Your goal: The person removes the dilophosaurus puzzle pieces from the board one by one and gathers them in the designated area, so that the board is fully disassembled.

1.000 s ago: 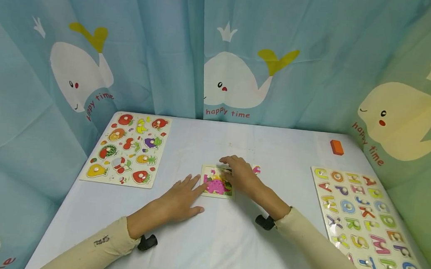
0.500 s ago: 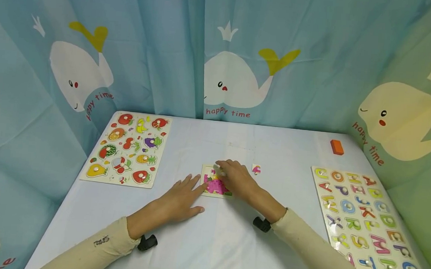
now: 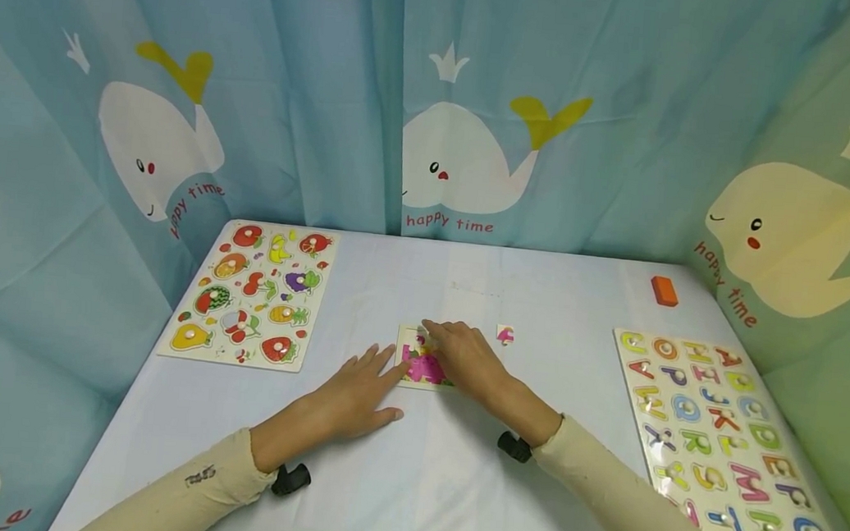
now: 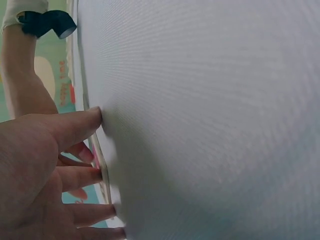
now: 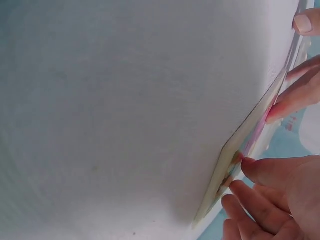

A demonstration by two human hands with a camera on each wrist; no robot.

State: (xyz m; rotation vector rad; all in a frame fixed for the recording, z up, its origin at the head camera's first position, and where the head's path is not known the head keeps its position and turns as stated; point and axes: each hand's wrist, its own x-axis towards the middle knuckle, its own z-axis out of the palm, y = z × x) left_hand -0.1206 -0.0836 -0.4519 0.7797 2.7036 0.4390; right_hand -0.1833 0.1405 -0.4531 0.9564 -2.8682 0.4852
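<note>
A small jigsaw puzzle (image 3: 425,371) with a pink dinosaur picture and a pale frame lies mid-table. My left hand (image 3: 357,396) lies spread at its left side, fingertips on the frame and thumb on the tablecloth. Over the puzzle's upper right part, my right hand (image 3: 466,359) pinches a puzzle piece down at the board. In the right wrist view, the thumb (image 5: 255,167) and bent fingers meet at the puzzle's surface (image 5: 257,130); the piece is mostly hidden by them. One loose pink and white puzzle piece (image 3: 505,334) lies to the right of the board.
A fruit peg board (image 3: 253,295) lies at the back left. An alphabet peg board (image 3: 727,443) lies along the right side, with an orange block (image 3: 664,290) behind it. Blue curtains (image 3: 347,112) printed with whales surround the white table (image 3: 410,478).
My right hand has shifted left and slightly down over the puzzle, bringing its fingertips onto the board and uncovering the loose piece at the right. My left hand has stayed in place.
</note>
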